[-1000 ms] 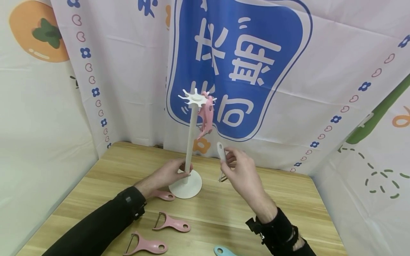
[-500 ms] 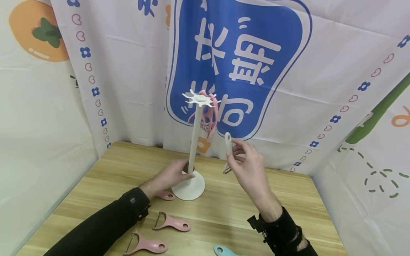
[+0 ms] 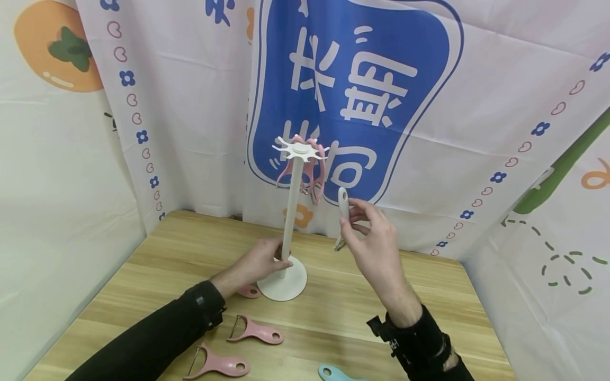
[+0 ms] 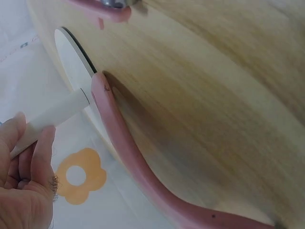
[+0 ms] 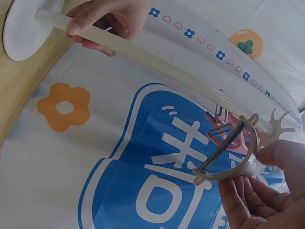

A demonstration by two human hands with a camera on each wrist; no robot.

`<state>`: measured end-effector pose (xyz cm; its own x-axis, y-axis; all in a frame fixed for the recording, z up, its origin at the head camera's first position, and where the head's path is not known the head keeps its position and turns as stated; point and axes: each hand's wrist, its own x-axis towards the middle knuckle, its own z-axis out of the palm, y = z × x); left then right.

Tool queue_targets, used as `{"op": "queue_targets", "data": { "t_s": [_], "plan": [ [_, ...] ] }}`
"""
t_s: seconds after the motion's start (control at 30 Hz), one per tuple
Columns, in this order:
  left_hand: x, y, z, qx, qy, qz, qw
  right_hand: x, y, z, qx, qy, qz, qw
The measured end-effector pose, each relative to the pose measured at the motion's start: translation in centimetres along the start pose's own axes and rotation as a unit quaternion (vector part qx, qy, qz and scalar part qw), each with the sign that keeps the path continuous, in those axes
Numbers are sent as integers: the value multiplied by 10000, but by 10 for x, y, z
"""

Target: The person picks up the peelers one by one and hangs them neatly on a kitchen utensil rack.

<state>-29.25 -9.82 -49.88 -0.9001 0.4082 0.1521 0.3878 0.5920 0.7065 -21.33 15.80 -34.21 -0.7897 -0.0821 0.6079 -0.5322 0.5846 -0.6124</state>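
A white stand (image 3: 292, 211) with a round base and a crown of hooks is upright in the head view. My left hand (image 3: 259, 259) grips its pole just above the base. Pink peelers (image 3: 318, 168) hang from the hooks on the far and right side. My right hand (image 3: 376, 235) pinches a white peeler (image 3: 343, 203) to the right of the pole. Its holed handle end points up and its blade end hangs down. In the right wrist view the peeler's metal blade (image 5: 221, 148) shows, apart from the stand.
On the wooden table (image 3: 295, 323) lie two pink peelers (image 3: 259, 333) near the front. A third pink peeler (image 3: 250, 291) is partly behind the left wrist. The handle of a light blue peeler (image 3: 333, 372) shows at the bottom edge. Printed cloth (image 3: 205, 159) hangs behind the table.
The stand has shifted right and slightly nearer with my left hand, and its hook crown has turned a little. My right hand has raised the white peeler and moved it slightly right.
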Motion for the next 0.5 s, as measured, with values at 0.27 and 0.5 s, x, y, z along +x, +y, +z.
{"op": "queue_targets", "data": {
  "t_s": [0.27,0.5],
  "plan": [
    [2,1,0,52,-64,-115,9999,7,-10,-2,117,159,-210,9996],
    [0,2,0,82,-105,-93,9999,12,-18,-4,181,248,-391,9988]
  ]
}}
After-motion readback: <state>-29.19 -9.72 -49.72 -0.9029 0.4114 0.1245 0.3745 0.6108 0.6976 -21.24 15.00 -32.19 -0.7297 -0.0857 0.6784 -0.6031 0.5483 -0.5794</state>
